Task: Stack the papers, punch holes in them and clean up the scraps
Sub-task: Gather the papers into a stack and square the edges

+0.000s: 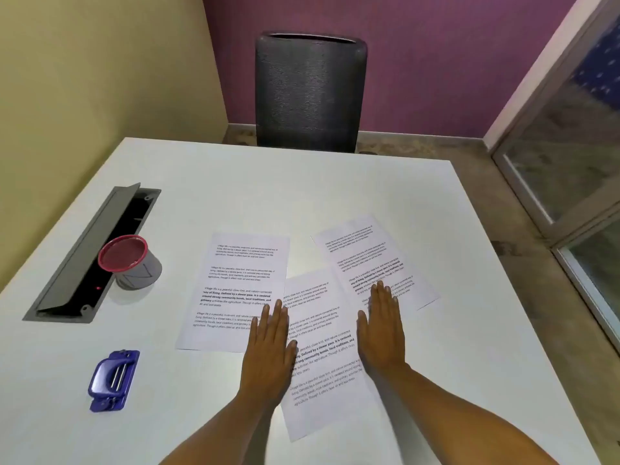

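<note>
Three printed sheets lie spread on the white table. The left sheet lies square; the middle sheet is tilted and partly overlaps it; the right sheet lies angled at the far right. My left hand rests flat, palm down, across the left and middle sheets' edges. My right hand lies flat over the middle and right sheets. Both hands hold nothing. A blue hole punch sits at the near left, away from both hands.
A small grey bin with a red rim stands left of the papers, beside an open grey cable tray sunk into the table. A dark office chair stands beyond the far edge. A glass partition is at the right.
</note>
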Demonstrator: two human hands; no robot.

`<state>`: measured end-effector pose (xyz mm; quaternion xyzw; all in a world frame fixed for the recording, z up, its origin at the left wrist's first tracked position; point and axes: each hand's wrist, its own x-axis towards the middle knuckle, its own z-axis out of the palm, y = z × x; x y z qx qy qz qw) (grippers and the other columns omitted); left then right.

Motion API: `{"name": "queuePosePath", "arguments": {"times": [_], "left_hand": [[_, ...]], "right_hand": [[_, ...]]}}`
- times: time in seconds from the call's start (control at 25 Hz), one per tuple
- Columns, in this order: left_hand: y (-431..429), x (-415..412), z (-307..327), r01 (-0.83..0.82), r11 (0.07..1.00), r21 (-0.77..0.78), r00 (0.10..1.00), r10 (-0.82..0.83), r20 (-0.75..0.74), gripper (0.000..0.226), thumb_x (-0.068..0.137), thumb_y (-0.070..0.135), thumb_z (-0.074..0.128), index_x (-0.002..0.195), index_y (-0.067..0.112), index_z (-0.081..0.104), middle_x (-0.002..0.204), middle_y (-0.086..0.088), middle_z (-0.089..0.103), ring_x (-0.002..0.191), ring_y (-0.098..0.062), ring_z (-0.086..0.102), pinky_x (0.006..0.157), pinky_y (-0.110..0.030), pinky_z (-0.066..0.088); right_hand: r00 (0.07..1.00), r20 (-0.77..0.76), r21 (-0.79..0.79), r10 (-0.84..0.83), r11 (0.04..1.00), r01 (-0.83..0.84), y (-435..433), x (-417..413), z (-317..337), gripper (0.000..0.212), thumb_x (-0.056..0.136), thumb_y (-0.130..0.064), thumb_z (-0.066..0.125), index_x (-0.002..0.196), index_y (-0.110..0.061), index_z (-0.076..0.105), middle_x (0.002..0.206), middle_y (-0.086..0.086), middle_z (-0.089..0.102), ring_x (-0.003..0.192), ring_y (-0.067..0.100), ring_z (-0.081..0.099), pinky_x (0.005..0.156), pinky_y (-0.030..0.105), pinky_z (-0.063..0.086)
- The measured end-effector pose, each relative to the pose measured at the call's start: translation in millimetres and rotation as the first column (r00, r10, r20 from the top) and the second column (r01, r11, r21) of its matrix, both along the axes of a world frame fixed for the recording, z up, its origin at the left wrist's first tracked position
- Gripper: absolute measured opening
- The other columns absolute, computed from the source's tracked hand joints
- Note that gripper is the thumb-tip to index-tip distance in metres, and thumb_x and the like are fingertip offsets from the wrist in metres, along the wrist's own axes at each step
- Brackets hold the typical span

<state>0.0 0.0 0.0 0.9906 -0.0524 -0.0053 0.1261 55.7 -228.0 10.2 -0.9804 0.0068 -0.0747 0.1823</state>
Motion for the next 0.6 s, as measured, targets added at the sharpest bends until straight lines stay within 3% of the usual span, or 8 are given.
{"name": "queuePosePath", "arguments": {"times": [0.24,0.44,0.6], "left_hand": [[-0.1,-4.0,-17.4,-0.026,1.000,0.012,0.996,0.027,-0.090,0.066,0.100,0.046,0.006,0.155,0.011,0.007,0.164,-0.004,-0.001,0.152,-0.022,-0.006,0.122,-0.039,-0.007],[0.0,-5.3,-19.6,-0.038,0.997,0.068,0.988,0.048,-0.149,0.067,0.100,0.048,0.005,0.155,0.011,0.013,0.164,-0.003,0.007,0.152,-0.027,0.008,0.120,-0.045,0.001],[-1.4,-4.1,-22.2,-0.064,0.996,0.067,0.985,0.073,-0.155,0.066,0.100,0.048,0.007,0.155,0.013,0.010,0.165,-0.002,0.005,0.152,-0.026,0.004,0.120,-0.048,0.004]], "right_hand": [[0.982,-0.164,-0.087,-0.091,0.993,0.077,-23.6,10.5,-15.6,0.059,0.102,-0.026,0.035,0.152,-0.003,0.012,0.161,0.011,0.010,0.150,0.021,0.007,0.123,0.034,0.000],[0.968,-0.236,-0.128,-0.087,0.990,0.058,-37.6,10.4,-24.5,0.056,0.103,-0.026,0.030,0.150,-0.001,0.015,0.160,0.015,0.016,0.149,0.024,0.014,0.123,0.037,0.002],[0.985,-0.169,-0.134,-0.037,0.991,0.015,-35.7,-15.3,-27.4,0.064,0.100,-0.035,0.004,0.148,0.003,0.023,0.156,0.018,0.024,0.147,0.028,0.023,0.122,0.040,0.011]]}}
